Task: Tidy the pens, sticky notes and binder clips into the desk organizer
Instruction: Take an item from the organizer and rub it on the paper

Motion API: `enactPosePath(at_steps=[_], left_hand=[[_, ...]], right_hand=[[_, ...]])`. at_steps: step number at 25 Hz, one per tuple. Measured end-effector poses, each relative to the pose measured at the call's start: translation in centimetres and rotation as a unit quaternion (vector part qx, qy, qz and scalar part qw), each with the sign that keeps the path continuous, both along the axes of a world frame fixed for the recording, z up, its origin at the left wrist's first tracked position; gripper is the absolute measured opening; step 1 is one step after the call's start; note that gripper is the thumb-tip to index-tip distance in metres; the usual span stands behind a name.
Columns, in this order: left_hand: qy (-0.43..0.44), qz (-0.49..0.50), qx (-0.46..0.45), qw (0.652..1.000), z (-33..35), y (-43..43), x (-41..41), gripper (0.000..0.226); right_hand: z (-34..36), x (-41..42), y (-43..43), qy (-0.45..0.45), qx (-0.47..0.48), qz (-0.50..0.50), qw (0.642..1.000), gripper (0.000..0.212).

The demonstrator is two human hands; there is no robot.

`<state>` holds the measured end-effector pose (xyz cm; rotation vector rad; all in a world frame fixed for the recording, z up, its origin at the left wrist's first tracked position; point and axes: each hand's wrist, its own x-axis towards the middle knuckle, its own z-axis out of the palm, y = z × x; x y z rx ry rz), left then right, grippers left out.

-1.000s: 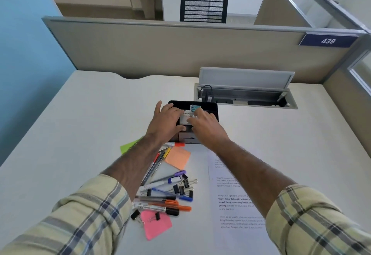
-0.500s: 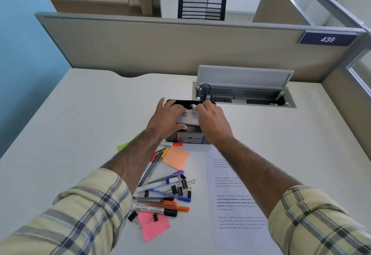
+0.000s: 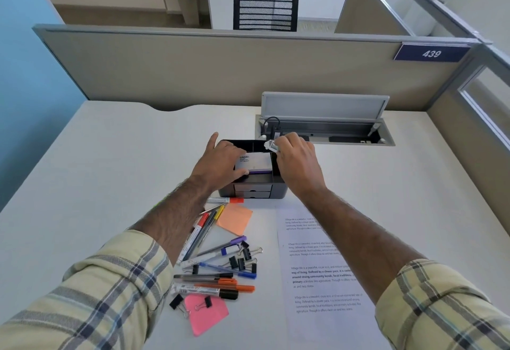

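A black desk organizer point(image 3: 279, 190) with small front drawers stands mid-desk. A white box point(image 3: 256, 162) with a purple edge lies in its top. My left hand point(image 3: 220, 162) rests on the box's left side, thumb against its front edge. My right hand point(image 3: 296, 158) is over the organizer's right rear corner, pinching a small white object point(image 3: 270, 145). Nearer me lie several pens point(image 3: 220, 272), black binder clips point(image 3: 244, 258), an orange sticky note point(image 3: 234, 218) and a pink sticky note point(image 3: 204, 313).
A printed paper sheet point(image 3: 323, 280) lies under my right forearm. An open cable tray point(image 3: 325, 131) with a raised lid is sunk into the desk behind the organizer. A beige partition point(image 3: 220, 68) closes the desk's far side.
My right hand has lifted from the box toward the organizer's rear right corner, now pinching a small white object. My left hand stays on the box.
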<state>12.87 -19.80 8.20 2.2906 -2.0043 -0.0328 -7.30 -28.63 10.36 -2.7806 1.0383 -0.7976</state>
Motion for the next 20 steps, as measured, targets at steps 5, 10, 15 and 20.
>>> enactPosePath(at_steps=[5,10,15,20], left_hand=[[-0.028,-0.029,-0.007,0.999,0.7,-0.2,0.2,0.048],[-0.067,-0.058,-0.051,0.995,1.2,-0.5,0.5,0.033],[-0.017,-0.018,-0.108,0.994,1.7,-1.2,0.9,0.034],[0.177,0.088,-0.135,0.971,1.2,-1.7,1.1,0.028]], right_hand=[[0.8,-0.8,-0.4,-0.027,-0.002,-0.019,0.999,0.019],[1.4,-1.7,-1.1,-0.06,0.01,-0.052,0.997,0.021],[2.8,-2.4,-1.7,-0.104,0.088,-0.045,0.99,0.024],[4.1,-2.2,-2.2,-0.041,0.167,0.012,0.985,0.025]])
